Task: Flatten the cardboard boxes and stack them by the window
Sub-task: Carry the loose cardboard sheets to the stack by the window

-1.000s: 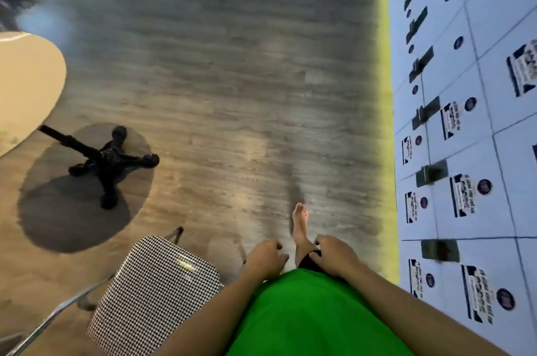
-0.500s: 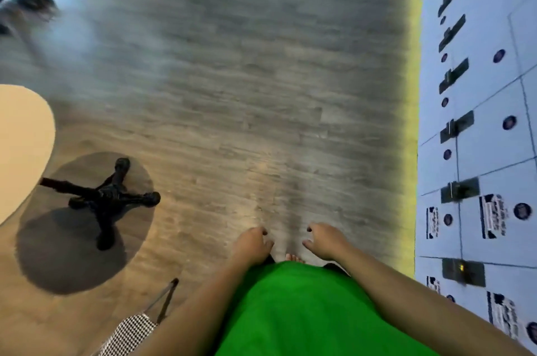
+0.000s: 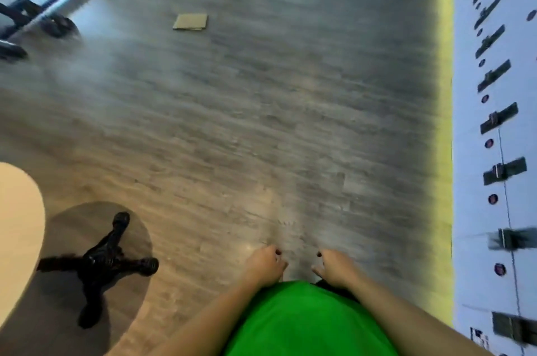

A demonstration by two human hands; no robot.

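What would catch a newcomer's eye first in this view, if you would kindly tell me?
Probably the bright green shirt at the bottom centre, with the left hand and right hand loosely curled in front of it, holding nothing. Next, three flat cardboard pieces scattered on the grey wood floor far ahead, and the black star-shaped table base at lower left.
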